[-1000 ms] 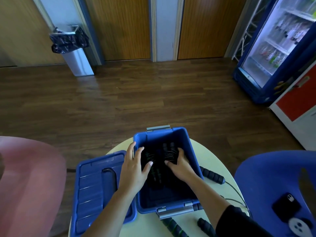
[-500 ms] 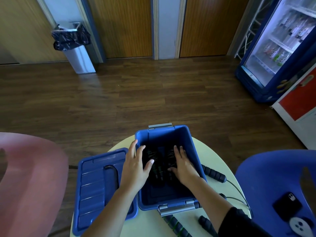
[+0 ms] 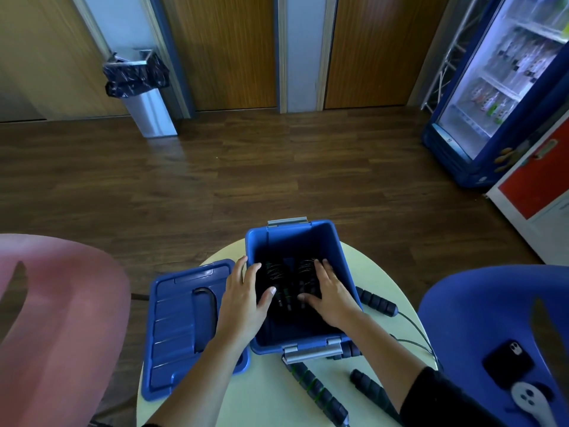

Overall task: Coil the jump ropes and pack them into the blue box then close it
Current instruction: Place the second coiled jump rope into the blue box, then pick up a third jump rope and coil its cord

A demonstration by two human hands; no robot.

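Now, on the table [image 3: 268,396], the open box [image 3: 295,241] sits beside its lid [image 3: 184,318], and the left hand [image 3: 243,300] and right hand [image 3: 329,291] have slid further in, fingers flat, pressing the coiled ropes [image 3: 277,272] inside.

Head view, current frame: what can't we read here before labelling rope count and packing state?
- Coiled ropes in the blue box: black in shadow, partly under the left hand and right hand; count unreadable.
- Handle by the near latch: mostly hidden by box and right forearm.
- Black handle at the front: lower end under the right sleeve.
- Cords: thin, pass behind the forearm; pairing with handles unclear.
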